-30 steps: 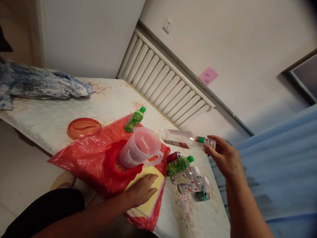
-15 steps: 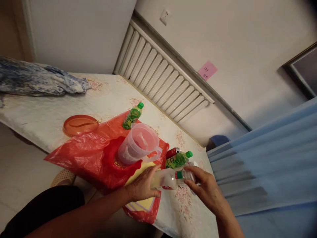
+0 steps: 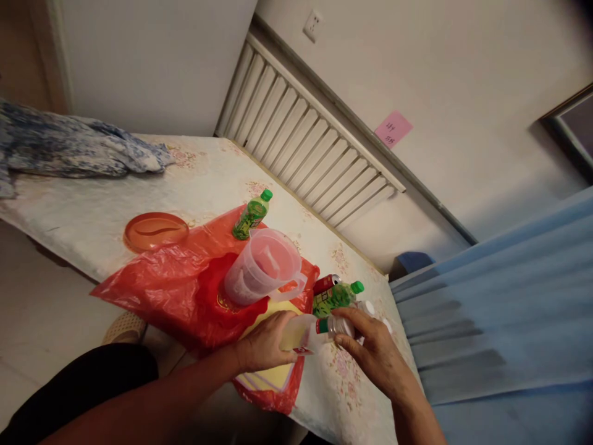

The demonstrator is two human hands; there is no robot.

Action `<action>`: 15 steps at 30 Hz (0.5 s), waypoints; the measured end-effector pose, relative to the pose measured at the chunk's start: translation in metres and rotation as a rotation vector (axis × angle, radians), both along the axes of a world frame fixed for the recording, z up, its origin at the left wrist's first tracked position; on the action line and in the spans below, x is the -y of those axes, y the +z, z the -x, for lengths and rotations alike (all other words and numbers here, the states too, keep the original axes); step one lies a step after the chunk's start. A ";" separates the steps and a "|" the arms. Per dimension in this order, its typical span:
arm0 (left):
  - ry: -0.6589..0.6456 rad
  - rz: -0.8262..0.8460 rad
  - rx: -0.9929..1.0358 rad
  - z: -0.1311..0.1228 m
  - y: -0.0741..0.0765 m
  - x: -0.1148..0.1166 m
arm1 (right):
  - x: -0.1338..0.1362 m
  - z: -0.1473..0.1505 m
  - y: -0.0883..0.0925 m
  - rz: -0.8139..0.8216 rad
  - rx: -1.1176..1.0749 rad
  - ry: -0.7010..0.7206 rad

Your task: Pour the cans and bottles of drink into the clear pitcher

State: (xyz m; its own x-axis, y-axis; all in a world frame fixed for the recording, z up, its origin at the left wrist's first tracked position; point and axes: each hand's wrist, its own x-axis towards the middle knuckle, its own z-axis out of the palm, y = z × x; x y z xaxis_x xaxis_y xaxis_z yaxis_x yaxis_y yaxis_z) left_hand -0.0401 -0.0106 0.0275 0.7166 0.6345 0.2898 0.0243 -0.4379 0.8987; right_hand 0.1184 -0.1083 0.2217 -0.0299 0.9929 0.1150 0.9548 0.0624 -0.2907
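Note:
My left hand is wrapped round the body of a clear bottle that lies tilted in the air, its neck to the right. My right hand grips the clear cap at the bottle's green-banded neck between thumb and fingers. Just beyond them, a green-capped drink bottle and a red can are partly hidden. A translucent jug stands on a red plastic bag. Under my left hand, a yellow sheet shows on the bag.
Behind the jug stands another green-capped bottle. An orange lid lies on the flowered tablecloth, with a blue-and-white cloth at the far left. A radiator runs along the wall; a blue curtain hangs at the right.
Both hands have moved slightly left with the bottle, and my right hand has turned a little at the cap. The view has shifted slightly.

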 end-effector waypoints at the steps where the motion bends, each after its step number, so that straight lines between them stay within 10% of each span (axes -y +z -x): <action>1: -0.002 -0.001 0.011 0.001 0.000 0.000 | 0.001 -0.001 -0.001 -0.003 -0.011 0.009; 15: -0.002 0.050 -0.034 0.017 0.011 -0.001 | 0.004 0.009 -0.015 -0.176 -0.175 0.072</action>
State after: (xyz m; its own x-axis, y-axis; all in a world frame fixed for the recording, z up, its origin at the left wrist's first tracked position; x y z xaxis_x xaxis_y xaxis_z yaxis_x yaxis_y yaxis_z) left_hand -0.0566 -0.0100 0.0388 0.7266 0.6461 0.2336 0.0544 -0.3930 0.9179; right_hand 0.1098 -0.1123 0.2069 -0.0638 0.9532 0.2955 0.8824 0.1922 -0.4295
